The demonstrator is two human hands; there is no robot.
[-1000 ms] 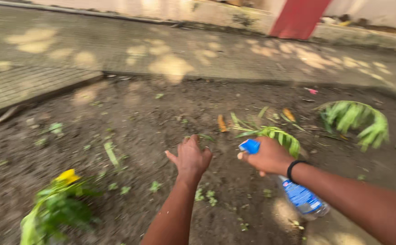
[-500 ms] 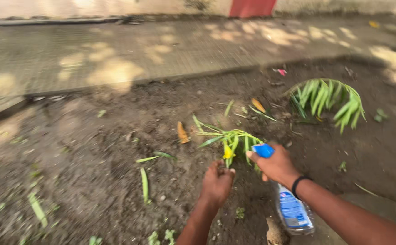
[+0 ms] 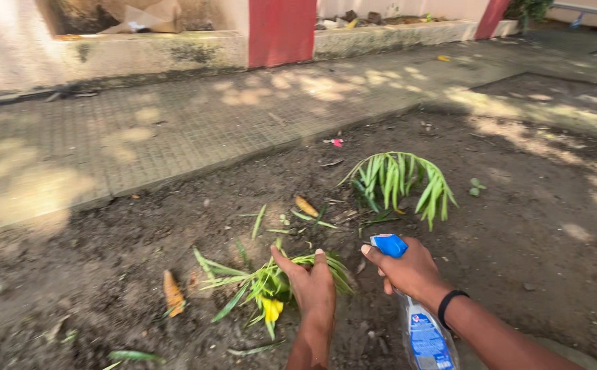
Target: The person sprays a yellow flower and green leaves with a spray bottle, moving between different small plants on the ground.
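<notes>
A paved path (image 3: 175, 130) borders the bare soil bed (image 3: 531, 226), where a leafy plant (image 3: 398, 179) stands. Nearer, the left hand (image 3: 310, 288) grasps a small plant (image 3: 264, 284) lying on the soil, while the right hand (image 3: 411, 270) is clenched around a blue-capped spray bottle (image 3: 422, 329).

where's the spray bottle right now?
In the head view, lower right of centre: the spray bottle hangs from the right hand, its blue nozzle just right of the left hand on the small green plant.
</notes>
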